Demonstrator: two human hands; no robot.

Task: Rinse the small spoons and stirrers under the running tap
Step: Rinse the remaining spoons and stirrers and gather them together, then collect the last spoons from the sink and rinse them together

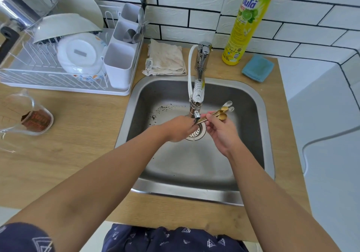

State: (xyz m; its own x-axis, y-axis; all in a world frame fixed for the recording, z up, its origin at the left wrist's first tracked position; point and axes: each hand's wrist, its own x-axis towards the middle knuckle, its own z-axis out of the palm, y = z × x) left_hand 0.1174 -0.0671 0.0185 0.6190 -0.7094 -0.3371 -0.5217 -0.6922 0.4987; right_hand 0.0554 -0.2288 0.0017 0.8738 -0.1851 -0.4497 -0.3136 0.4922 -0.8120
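Both hands hold one bundle of small gold spoons and stirrers over the steel sink, right under the tap's spout. My left hand grips the handle ends, which it hides. My right hand pinches the bundle's middle from below. The spoon bowls fan out to the right, past my right fingers. A thin stream of water falls onto the round drain strainer between the hands.
A white dish rack with bowls, plates and a cutlery caddy stands at the left. A glass jug lies on the wooden counter. Behind the sink are a folded cloth, a yellow dish-soap bottle and a blue sponge.
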